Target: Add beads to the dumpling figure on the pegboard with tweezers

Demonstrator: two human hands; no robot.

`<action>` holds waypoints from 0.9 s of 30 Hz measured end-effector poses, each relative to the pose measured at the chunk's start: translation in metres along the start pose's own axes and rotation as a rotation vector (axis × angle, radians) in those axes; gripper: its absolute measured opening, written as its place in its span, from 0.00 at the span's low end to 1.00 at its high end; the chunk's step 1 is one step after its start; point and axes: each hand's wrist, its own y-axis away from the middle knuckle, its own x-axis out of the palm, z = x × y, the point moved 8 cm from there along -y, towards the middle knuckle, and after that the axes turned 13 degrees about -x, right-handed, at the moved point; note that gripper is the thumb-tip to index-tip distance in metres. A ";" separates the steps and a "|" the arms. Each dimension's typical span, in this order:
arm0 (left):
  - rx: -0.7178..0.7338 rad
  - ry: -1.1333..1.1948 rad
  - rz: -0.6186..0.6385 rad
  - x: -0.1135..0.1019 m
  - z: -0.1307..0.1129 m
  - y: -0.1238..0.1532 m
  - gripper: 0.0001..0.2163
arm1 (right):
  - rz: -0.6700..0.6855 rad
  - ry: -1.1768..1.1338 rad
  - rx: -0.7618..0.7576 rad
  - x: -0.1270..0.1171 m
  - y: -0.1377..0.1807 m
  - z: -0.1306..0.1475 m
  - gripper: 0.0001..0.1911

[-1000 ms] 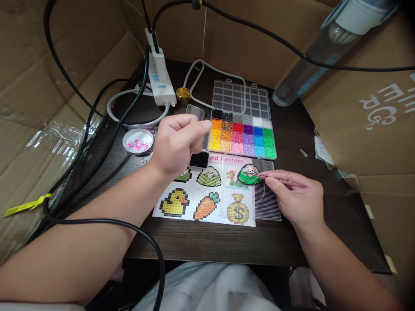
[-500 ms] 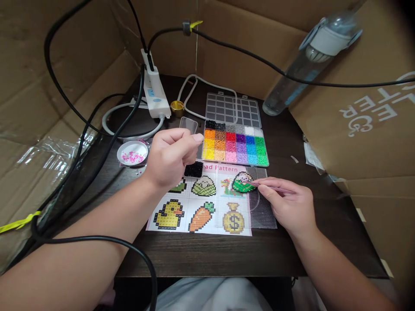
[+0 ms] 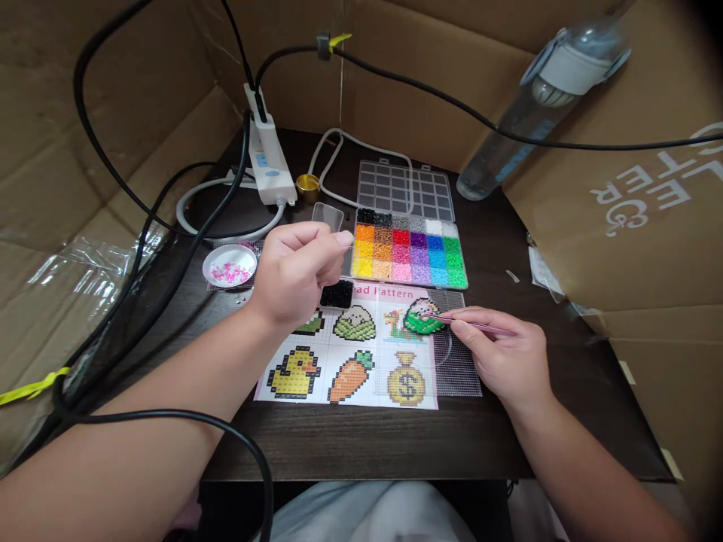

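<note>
My right hand (image 3: 505, 357) pinches pink tweezers (image 3: 480, 326), whose tip touches the green and white bead figure (image 3: 425, 316) on a clear pegboard (image 3: 452, 354). My left hand (image 3: 297, 271) hovers curled above a small tray of black beads (image 3: 337, 294), thumb against fingers; what it holds, if anything, is hidden. Under both lies a pattern sheet (image 3: 347, 361) with a duck, a carrot and a money bag. Behind it stands an open bead box (image 3: 410, 252) of many colours.
A white dish of pink beads (image 3: 230, 266) sits at the left. A power strip (image 3: 268, 162), white and black cables, a gold cap (image 3: 308, 187) and a clear bottle (image 3: 536, 98) lie at the back. Cardboard walls surround the dark table (image 3: 367, 440).
The view shifted down and slightly right between one second ago and now. Both hands keep nearly the same pose; the tweezers stay at the bead figure.
</note>
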 end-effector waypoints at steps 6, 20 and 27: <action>0.004 -0.002 -0.004 0.000 -0.001 0.001 0.22 | 0.009 0.012 -0.011 0.002 -0.001 0.001 0.09; -0.006 -0.059 -0.036 0.000 -0.002 0.002 0.21 | 0.013 0.003 0.015 0.002 0.000 0.000 0.06; -0.010 -0.009 -0.020 0.000 0.000 0.001 0.22 | 0.004 -0.007 0.035 0.001 0.000 -0.004 0.05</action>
